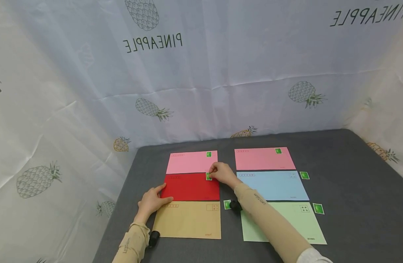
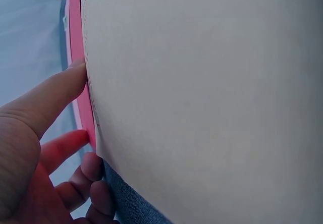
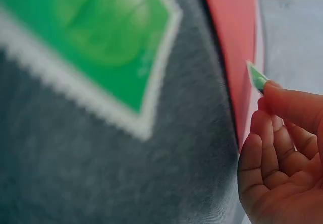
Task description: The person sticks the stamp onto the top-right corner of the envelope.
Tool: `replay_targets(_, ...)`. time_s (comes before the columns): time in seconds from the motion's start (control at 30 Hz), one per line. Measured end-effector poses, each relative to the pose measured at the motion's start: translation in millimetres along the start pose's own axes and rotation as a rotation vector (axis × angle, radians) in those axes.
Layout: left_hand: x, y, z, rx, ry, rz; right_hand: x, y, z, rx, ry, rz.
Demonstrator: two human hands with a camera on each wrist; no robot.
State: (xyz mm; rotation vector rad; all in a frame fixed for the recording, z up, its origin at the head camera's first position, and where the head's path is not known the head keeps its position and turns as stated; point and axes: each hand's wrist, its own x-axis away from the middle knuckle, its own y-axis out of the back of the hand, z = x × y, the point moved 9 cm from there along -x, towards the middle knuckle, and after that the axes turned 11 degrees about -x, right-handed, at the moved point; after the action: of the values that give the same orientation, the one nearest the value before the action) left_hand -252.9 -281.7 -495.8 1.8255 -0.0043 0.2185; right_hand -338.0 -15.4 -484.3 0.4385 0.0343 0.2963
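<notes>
A red envelope [image 1: 189,190] lies in the middle of the left column of envelopes. At its top right corner my right hand [image 1: 223,174] pinches a small green postage stamp [image 1: 208,177] between thumb and fingertips. In the right wrist view the stamp [image 3: 257,78] is tilted, with one corner showing beyond the thumb. My left hand [image 1: 151,201] rests on the red envelope's left end, fingers spread and the thumb near its lower edge. In the left wrist view the tan envelope [image 2: 197,98] fills most of the picture beside the left thumb.
Pink envelopes [image 1: 188,165] [image 1: 262,160], each bearing a stamp, lie at the back. A blue envelope [image 1: 270,186] and a green envelope [image 1: 293,223] lie right. Loose stamps [image 1: 304,175] [image 1: 318,208] [image 1: 227,204] sit beside envelopes on the dark grey tabletop [image 1: 359,190]. A pineapple-print curtain hangs behind.
</notes>
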Motion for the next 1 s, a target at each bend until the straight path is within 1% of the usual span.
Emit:
replay_targets(0.2, 1.1, 0.4, -0.3, -0.002, -0.013, 0.0, -1.1, -3.9, -3.8, 0.035, -0.017, 0.007)
replay_targets(0.57, 2.6, 1.8, -0.3, -0.003, -0.013, 0.008, 0.0, -7.0, -1.9, 0.089, -0.038, -0.017)
replay_targets(0.8, 3.5, 2.7, -0.6, 0.005, -0.013, 0.006, 0.7, -8.0, -3.0, 0.1, -0.053, -0.014)
replay_targets(1.0, 3.4, 3.4, -1.2, 0.008, -0.018, 0.001, 0.0, -8.9, -0.7, 0.145, -0.041, -0.013)
